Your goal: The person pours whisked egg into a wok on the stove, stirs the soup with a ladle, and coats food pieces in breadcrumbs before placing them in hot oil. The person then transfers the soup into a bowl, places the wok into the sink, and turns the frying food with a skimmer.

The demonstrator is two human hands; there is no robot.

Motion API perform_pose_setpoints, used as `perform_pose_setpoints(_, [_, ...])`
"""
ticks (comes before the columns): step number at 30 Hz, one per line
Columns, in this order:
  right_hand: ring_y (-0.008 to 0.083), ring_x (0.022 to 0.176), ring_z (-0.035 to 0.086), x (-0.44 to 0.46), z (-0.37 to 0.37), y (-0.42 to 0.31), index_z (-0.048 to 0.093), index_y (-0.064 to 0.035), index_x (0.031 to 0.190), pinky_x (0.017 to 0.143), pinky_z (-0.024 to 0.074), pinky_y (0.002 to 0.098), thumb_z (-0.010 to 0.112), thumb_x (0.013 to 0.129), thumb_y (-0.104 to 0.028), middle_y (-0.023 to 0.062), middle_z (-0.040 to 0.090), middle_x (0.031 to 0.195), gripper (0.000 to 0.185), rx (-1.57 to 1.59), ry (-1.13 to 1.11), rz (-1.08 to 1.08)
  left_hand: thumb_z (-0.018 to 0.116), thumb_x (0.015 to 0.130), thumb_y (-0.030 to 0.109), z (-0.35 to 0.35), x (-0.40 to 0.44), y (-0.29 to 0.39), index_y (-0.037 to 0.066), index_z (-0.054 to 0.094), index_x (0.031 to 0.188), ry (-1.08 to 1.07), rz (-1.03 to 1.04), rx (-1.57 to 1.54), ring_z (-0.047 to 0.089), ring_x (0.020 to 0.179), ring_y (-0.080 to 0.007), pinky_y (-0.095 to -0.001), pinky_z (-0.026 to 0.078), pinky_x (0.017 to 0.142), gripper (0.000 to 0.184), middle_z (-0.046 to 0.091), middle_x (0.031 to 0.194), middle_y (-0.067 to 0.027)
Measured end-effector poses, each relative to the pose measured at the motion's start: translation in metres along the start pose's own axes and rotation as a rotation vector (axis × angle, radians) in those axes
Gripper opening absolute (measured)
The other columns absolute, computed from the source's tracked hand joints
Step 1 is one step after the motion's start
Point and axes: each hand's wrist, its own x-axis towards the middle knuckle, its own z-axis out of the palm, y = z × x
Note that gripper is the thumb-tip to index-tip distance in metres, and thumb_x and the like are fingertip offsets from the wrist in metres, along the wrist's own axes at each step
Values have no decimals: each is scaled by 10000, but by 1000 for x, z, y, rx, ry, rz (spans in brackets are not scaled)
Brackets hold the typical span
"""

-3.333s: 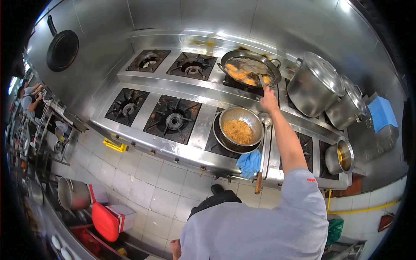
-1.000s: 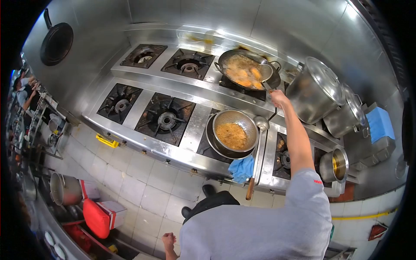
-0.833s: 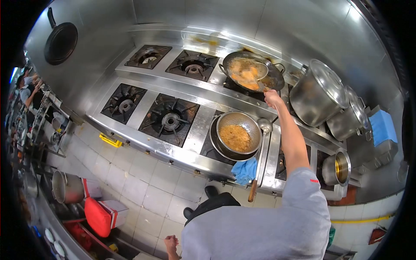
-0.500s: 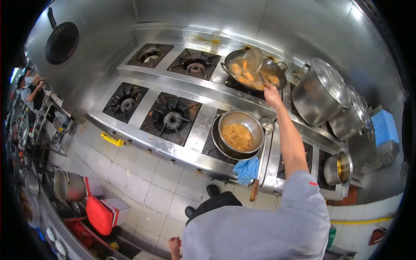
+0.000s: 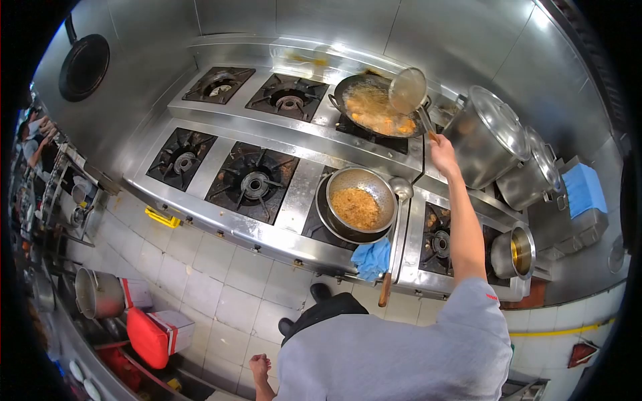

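My right hand (image 5: 443,155) is closed around the handle of a wire-mesh skimmer (image 5: 408,90), whose round head is held at the right side of a black wok (image 5: 339,89). Golden-orange pieces of food (image 5: 374,115) fry in bubbling oil inside the wok on the back burner. Low at my side, away from the stove, hangs my left hand (image 5: 261,366), its fingers curled in and nothing visible in them. A metal bowl (image 5: 376,184) of brown crumbly food (image 5: 354,207) rests in a larger pan on the front burner, nearer to me than the wok.
Two lidded stockpots (image 5: 483,147) stand right of the wok. A ladle (image 5: 400,188) and a blue cloth (image 5: 373,259) lie beside the bowl, near a wooden handle (image 5: 384,291) jutting past the stove edge. A pot of yellow liquid (image 5: 506,254) sits far right. Co-workers appear at far left.
The skimmer has swung right, from over the middle of the wok to its right side, uncovering the frying pieces. My right hand has shifted right and slightly down; the view has also moved a little.
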Motion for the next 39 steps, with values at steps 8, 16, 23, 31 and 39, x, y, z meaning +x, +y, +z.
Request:
perform_pose_setpoints(8, [260,731,628,24,13,39,554,56,1012,657,472,392,453,854,-161,199,634,832,286,-430,-10,63,579,828,104,5,-9,-15,-9,550,854,-34,5,12,546,470,-145,-272,460,394,119,583,622,-88])
perform_pose_setpoints(16, [147,376,374,49,79,19,515,0,847,328,248,307,421,797,-101,61,443,540,146,194,-365,360,580,832,108,-4,-15,-27,-11,547,874,3,-15,-1,530,453,-141,-279,461,388,130,571,618,-85])
perform_pose_setpoints(23, [142,370,384,35,100,-16,501,-37,917,320,286,296,433,836,-118,52,450,537,134,410,-343,360,582,834,106,-3,-27,-37,-1,553,878,23,23,-31,537,456,-136,-273,456,383,118,578,622,-80])
perform_pose_setpoints(31, [178,438,500,31,100,-15,548,28,1066,401,371,336,453,857,-158,97,545,610,296,124,-87,95,583,828,108,-4,-29,-23,3,551,853,20,51,34,543,458,-136,-272,453,381,113,581,612,-83])
perform_pose_setpoints(39, [144,436,472,7,46,-42,548,5,1068,379,348,318,460,887,-169,45,523,601,266,402,-179,219,580,828,108,-6,-5,-11,14,552,863,-12,4,62,560,492,-138,-270,459,411,104,590,629,-76])
